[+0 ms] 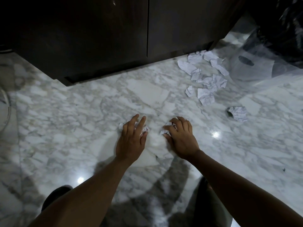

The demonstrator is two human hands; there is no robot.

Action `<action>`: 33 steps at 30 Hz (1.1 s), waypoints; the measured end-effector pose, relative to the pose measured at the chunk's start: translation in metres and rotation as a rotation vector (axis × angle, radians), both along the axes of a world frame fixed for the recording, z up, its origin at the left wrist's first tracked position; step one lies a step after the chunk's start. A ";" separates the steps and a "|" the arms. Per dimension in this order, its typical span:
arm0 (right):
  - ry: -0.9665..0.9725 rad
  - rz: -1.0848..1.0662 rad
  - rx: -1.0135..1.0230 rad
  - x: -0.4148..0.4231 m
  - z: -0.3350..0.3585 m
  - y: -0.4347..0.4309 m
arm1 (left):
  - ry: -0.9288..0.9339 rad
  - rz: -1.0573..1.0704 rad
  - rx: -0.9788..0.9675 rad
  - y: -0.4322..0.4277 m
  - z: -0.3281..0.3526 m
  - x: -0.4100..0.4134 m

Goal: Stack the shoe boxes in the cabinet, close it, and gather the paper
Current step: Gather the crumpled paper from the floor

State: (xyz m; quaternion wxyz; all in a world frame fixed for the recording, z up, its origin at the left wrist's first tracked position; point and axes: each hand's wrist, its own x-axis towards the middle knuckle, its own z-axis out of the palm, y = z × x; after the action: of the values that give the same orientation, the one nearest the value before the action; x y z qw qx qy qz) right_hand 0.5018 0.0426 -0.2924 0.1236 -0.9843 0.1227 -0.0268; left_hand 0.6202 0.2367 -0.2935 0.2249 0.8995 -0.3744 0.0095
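**A:** Where are the hands?

**B:** Both are down on the marble floor [65, 112], just below the middle of the frame. The left hand [131, 141] lies over a crumpled paper scrap [145, 129]; white bits of it show at either side of the fingers. The index and middle fingers are stretched forward and the thumb is tucked close to the paper, so the hand is only partly curled around it. I cannot tell whether it has really pinched it.

**A:** And the other one?

**B:** The right hand [182, 138] is more bent, fingers hooked over a second paper ball [167, 128] with the thumb beneath it on the left. It looks closed on the paper, which sits against the floor.

**A:** Any other paper?

**B:** A loose pile of torn, crumpled sheets [205, 74] lies in the upper right of the frame, its top edge near the foot of the cabinet. A single printed wad [237, 113] rests apart, lower and further right.

**A:** The cabinet?

**B:** The dark cabinet [82, 38] fills the upper left and top centre. Its two doors sit flush, with a thin seam between them, so it is closed. No shoe boxes show outside it.

**A:** Anything else?

**B:** A clear plastic bag [255, 66] lies at the upper right edge, beside the pile
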 end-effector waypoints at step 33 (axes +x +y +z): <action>-0.034 -0.142 -0.027 0.007 -0.005 0.011 | 0.015 -0.005 -0.138 0.001 -0.013 0.003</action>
State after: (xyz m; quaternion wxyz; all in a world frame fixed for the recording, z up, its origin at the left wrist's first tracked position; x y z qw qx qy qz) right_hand 0.5088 0.0535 -0.2970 0.1100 -0.9741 0.1900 -0.0539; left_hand 0.6231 0.2376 -0.3066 0.2891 0.8811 -0.3732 0.0280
